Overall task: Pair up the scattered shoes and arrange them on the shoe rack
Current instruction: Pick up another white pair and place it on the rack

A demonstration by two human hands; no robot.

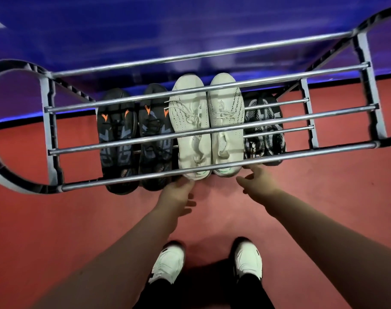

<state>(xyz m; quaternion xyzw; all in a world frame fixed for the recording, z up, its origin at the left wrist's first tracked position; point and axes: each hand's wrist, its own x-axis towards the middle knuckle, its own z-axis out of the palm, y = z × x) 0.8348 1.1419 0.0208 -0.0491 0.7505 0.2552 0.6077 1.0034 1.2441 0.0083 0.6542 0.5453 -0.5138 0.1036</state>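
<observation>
Head view: three pairs stand toes inward on a lower tier of the shoe rack (123,179), heels facing the person, each shoe beside its match. The left hand (178,192) grips nothing; its loose fingertips (188,182) sit at the heel of the cream knit sneakers (191,121), apparently nudging it. The right hand (259,181) is spread and relaxed, its fingertips (251,169) just short of the heels of the black-and-white patterned pair (263,130); contact cannot be confirmed. The black-and-orange trainers (116,134) lie beyond the left fingers. Judgement: the hands are squaring the heels into line, and the task appears near complete
</observation>
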